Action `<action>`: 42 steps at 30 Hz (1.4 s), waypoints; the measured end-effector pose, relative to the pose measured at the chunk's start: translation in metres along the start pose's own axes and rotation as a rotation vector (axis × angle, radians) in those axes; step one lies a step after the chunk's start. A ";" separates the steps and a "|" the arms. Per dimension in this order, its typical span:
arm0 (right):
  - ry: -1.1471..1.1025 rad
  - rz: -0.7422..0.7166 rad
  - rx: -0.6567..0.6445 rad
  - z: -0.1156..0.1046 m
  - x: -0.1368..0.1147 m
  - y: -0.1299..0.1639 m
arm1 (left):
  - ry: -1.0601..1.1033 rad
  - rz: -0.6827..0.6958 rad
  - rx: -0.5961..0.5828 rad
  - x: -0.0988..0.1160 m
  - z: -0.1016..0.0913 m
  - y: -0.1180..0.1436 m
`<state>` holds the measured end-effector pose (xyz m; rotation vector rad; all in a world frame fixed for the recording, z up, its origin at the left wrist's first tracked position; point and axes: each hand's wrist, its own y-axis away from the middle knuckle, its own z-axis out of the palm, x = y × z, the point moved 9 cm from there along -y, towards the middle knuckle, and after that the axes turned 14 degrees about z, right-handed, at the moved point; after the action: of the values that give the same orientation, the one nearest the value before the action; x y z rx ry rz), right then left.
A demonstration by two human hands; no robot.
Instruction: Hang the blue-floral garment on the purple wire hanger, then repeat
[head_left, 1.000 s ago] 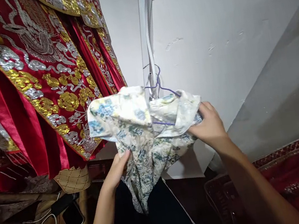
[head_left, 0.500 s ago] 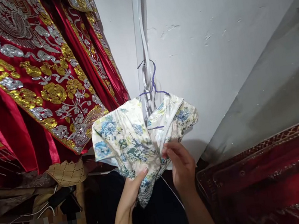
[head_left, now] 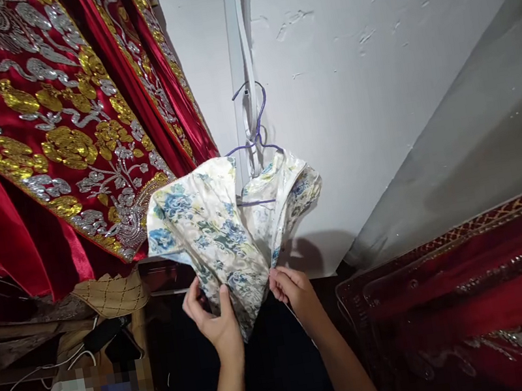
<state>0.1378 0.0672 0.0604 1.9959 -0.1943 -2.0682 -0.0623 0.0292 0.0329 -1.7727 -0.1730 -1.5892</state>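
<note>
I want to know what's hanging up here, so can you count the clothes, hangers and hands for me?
Red robes embroidered in gold and silver: 1 group, number unclear
White garment with blue flowers: 1
Purple wire hanger: 1
Hands: 2, left hand and right hand, both gripping the floral garment
Total: 5

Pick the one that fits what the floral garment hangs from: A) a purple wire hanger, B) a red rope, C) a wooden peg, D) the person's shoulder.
A: the floral garment hangs on a purple wire hanger hooked by the white wall, while the left hand and right hand grip its lower part.
</note>
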 end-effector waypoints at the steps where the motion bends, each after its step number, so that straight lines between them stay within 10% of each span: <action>1: -0.005 0.011 -0.007 0.002 0.005 0.002 | -0.092 0.118 0.037 0.011 -0.004 0.001; 6: 0.026 0.024 -0.140 0.023 0.019 0.014 | -0.001 0.206 -0.435 0.033 0.052 0.025; 14: 0.040 0.111 -0.224 0.015 -0.009 0.010 | 0.076 0.098 -0.471 0.023 0.070 0.045; 26: -0.396 -0.537 -0.018 -0.016 -0.269 -0.010 | 0.076 0.138 -0.507 -0.001 0.086 0.036; 29: -0.366 -0.647 0.098 -0.028 -0.264 0.010 | 0.018 0.123 -0.473 -0.013 0.076 0.048; 36: 0.112 -0.321 0.167 -0.017 -0.156 -0.034 | 0.009 0.093 -0.561 -0.004 0.072 0.062; 42: 0.411 -0.380 0.455 -0.031 -0.153 -0.053 | -0.009 0.172 -0.681 0.003 0.080 0.063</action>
<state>0.1667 0.1626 0.1910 2.8810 -0.2346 -1.8703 0.0376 0.0299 0.0121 -2.2184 0.5686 -1.6203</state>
